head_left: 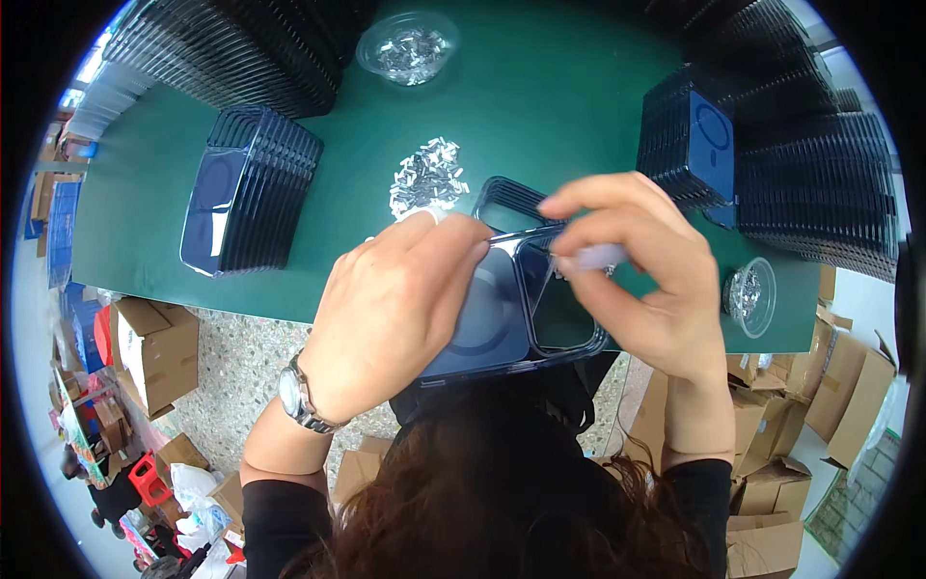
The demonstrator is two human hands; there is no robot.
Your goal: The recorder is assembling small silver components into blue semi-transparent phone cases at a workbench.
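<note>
My left hand is closed on a dark-rimmed phone case with a see-through bluish back and a ring mark, held near the table's front edge. At the case's right part, with its dark-framed opening, my right hand is bent, thumb and fingers drawn together by the upper rim. A pale lilac covering or piece shows at its fingers; blur hides what they pinch. Just beyond my hands lies a pile of small silver and black pieces. Another dark case frame or stack sits behind the held case, partly covered.
A stack of cases stands left on the green table, another stack right. Taller black stacks line the far corners. Clear tubs of small metal pieces stand at the back and right edge. Cardboard boxes crowd the floor.
</note>
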